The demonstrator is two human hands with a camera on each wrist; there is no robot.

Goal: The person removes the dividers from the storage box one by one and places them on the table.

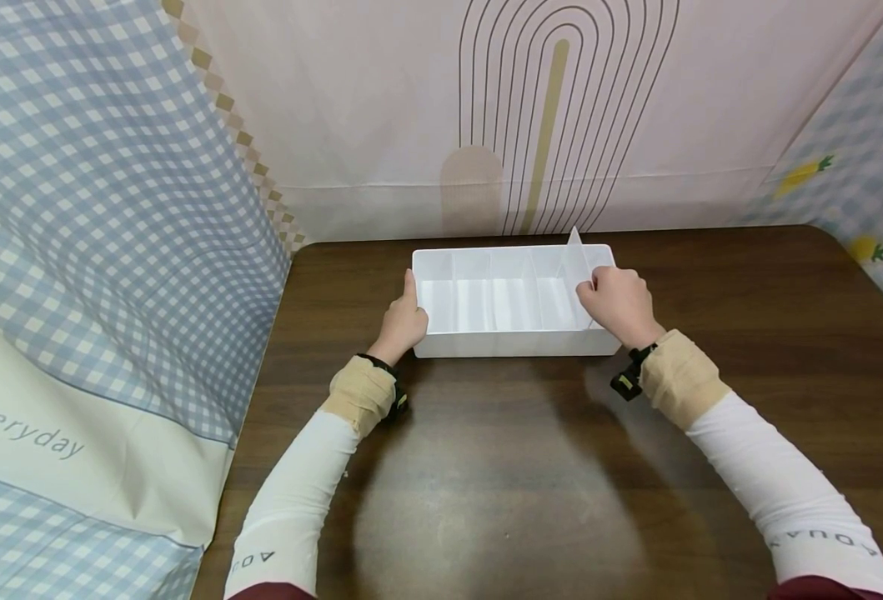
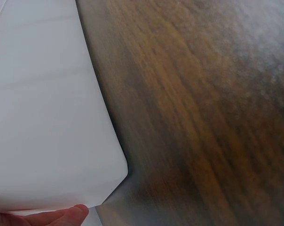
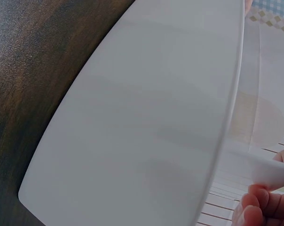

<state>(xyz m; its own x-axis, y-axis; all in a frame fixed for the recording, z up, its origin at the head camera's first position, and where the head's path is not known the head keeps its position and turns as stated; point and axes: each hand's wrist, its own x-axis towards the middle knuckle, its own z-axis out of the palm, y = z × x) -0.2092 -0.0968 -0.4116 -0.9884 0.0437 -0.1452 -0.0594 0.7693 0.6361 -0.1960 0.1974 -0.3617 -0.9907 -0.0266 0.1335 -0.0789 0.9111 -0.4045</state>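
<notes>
A white divided plastic box (image 1: 514, 343) sits on the wooden table, with several compartments side by side. At its left end my left hand (image 1: 402, 322) rests against the outer wall, one finger extended along the side. The left wrist view has a fingertip (image 2: 78, 213) at the end of the box, close to its bottom corner. My right hand (image 1: 621, 304) is over the right end, pinching a thin translucent divider (image 1: 576, 262) between thumb and fingers. That divider stands tilted, its far corner above the back rim. In the right wrist view, fingers (image 3: 258, 200) hold the divider's curved edge.
The dark wooden table (image 1: 501, 483) extends around the box. Behind it hangs a pale curtain (image 1: 366, 108) with arch lines, close to the table's back edge. A blue checked cloth (image 1: 133, 217) hangs along the left side, and another checked cloth (image 1: 861, 167) at the right.
</notes>
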